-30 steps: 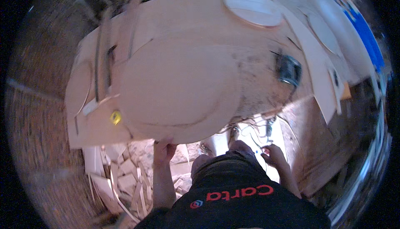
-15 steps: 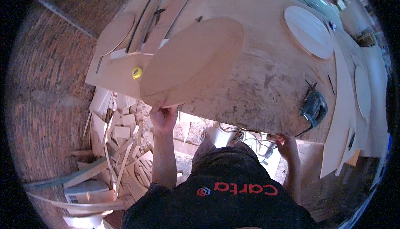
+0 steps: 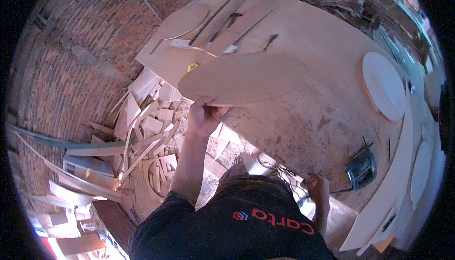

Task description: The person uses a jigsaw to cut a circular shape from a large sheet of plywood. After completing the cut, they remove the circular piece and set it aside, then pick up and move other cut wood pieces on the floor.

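Observation:
A round plywood disc (image 3: 246, 77), seen as a long oval, is tilted over the worktable (image 3: 303, 141). My left hand (image 3: 206, 115) is closed on its near left edge, thumb underneath. At the table's near edge is my right hand (image 3: 316, 186), its fingers smeared and partly lost against the wood. To the right of that hand a dark jigsaw (image 3: 361, 170) rests on the table. Part of a yellow tape measure (image 3: 192, 67) shows behind the disc's left end.
Long boards (image 3: 227, 16) and another disc (image 3: 185, 21) lie at the table's far left. A pale disc (image 3: 384, 85) lies at right, near a curved strip (image 3: 379, 203). Wood offcuts (image 3: 154, 125) cover the floor at left, below a brick wall (image 3: 95, 56).
My left hand has swung the disc to a flatter angle, its far end lower and further right. My right hand stays by the table edge. The whole view has turned.

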### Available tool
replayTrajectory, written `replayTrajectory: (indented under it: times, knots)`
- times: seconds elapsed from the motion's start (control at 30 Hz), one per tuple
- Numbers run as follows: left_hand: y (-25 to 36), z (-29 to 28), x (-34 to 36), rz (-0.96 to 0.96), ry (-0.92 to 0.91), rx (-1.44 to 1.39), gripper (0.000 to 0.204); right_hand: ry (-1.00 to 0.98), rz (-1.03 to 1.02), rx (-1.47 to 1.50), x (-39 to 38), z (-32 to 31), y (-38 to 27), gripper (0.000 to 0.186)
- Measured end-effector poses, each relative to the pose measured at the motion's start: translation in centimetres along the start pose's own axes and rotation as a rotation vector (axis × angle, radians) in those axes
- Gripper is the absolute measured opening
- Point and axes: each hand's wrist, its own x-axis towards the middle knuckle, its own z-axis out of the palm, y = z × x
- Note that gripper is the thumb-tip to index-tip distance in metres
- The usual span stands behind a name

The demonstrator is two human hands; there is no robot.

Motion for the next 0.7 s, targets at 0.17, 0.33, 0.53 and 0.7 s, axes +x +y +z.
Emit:
replayTrajectory:
  times: [0.17,0.33,0.53,0.7]
  knots:
    - [2.7,-1.3,-2.0,0.198,-0.073,-0.041,0.048,-0.065,0.001,-0.039,-1.0,0.9,-0.3,0.027]
    - [8.1,-4.9,1.6,0.339,-0.111,-0.100,0.040,0.055,0.073,0.103,0.4,1.0,-0.2,0.029]
    - [18.4,-12.1,12.3,0.455,-0.150,-0.086,0.035,0.233,0.189,-0.006,1.7,1.4,-2.7,0.032]
    - [27.5,-18.7,26.9,0.424,-0.165,-0.111,0.037,0.312,0.386,-0.012,-0.1,6.9,-9.2,0.029]
